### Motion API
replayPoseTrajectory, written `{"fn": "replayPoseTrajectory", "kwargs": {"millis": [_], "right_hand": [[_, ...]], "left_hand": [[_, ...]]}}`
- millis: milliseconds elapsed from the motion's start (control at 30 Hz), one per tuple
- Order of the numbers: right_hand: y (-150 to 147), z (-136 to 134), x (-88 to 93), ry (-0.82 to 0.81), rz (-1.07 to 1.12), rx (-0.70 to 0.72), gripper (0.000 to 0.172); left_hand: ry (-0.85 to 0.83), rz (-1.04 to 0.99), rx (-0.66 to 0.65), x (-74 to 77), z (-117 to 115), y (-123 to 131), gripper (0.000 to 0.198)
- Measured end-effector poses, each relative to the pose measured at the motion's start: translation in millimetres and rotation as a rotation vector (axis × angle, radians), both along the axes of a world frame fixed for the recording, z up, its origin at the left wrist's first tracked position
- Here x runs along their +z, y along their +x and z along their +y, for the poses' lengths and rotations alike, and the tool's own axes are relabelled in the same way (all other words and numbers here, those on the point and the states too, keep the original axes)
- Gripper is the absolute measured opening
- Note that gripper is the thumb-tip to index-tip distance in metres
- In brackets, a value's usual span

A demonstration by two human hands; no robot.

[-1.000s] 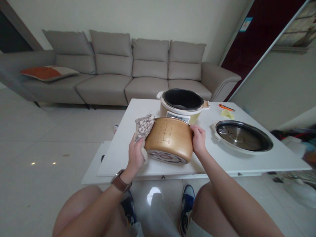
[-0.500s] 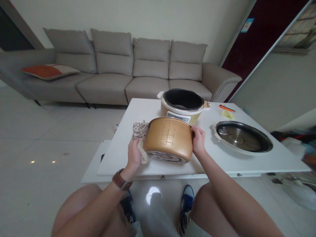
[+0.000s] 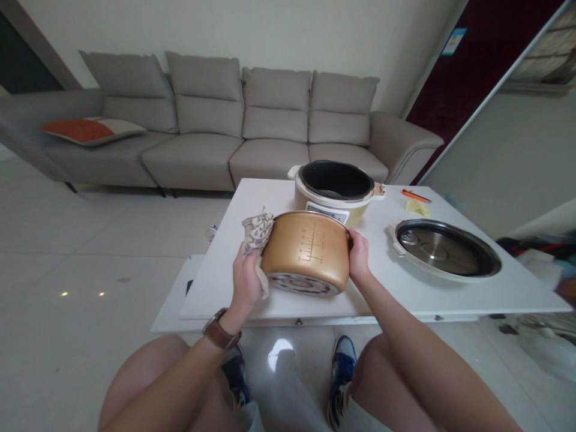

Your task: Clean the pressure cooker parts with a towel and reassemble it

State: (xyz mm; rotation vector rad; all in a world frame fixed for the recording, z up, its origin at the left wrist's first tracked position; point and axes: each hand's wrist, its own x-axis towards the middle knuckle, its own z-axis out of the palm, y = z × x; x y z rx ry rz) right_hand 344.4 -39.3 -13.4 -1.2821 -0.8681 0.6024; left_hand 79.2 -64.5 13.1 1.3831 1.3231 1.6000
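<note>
While looking down over bent knees, biggest sight first: a grey sofa [image 3: 265,126], back to the wall. Next, out in front of it, the white desk [image 3: 213,289]. Towards its far side, wide open at the top, the cooker body [image 3: 359,211], dark hollow on show. Over to the right, lying metal side up, a round lid [image 3: 443,251]. And centre stage, the golden pot [image 3: 310,249]! Tilted, base facing the knees, just in front of the cooker body, over the near part of the desk; cannot tell whether touching it. At its right edge, the right hand [image 3: 359,253], fingers pinching the rim. Opposite, the left hand [image 3: 247,279], fingers closed on a patterned cloth [image 3: 257,233] against the pot's side, fingertips hidden. Down to small stuff: a brown-strapped watch [image 3: 220,331], a crumpled yellow piece [image 3: 417,207], a slim orange tool [image 3: 414,195].
</note>
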Motion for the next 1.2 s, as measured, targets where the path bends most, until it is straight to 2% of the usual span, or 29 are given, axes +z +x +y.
{"fn": "replayPoseTrajectory", "kwargs": {"millis": [200,367,533,667,767,833,967,1067,1200], "right_hand": [[9,-7,27.8,0.099,-0.203,0.031,0.033],[18,-12,42.9,0.085,-0.295,0.091,0.026],[18,-13,41.8,0.082,-0.274,0.065,0.024],[16,-14,39.8,0.063,-0.201,0.047,0.029],[15,-14,38.1,0.070,-0.169,0.046,0.029],[14,-13,35.8,0.073,-0.154,0.051,0.030],[11,-12,29.3,0.077,-0.139,0.077,0.033],[9,-12,26.4,0.079,-0.147,0.099,0.037],[7,-13,26.8,0.088,-0.149,0.104,0.039]], "left_hand": [[-0.017,-0.015,-0.053,0.3,-1,1,0.036],[-0.026,-0.016,-0.118,-2.1,-3,4,0.036],[-0.104,-0.109,-0.139,-13.8,4,7,0.035],[-0.191,-0.136,-0.052,-21.4,9,5,0.033],[-0.225,-0.135,0.067,-17.2,8,3,0.033],[-0.172,-0.101,0.102,-9.5,4,2,0.032],[0.012,-0.030,-0.020,3.6,-8,2,0.035],[0.030,0.019,-0.125,1.9,-13,1,0.040],[0.022,0.029,-0.162,-3.5,-14,1,0.040]]}}
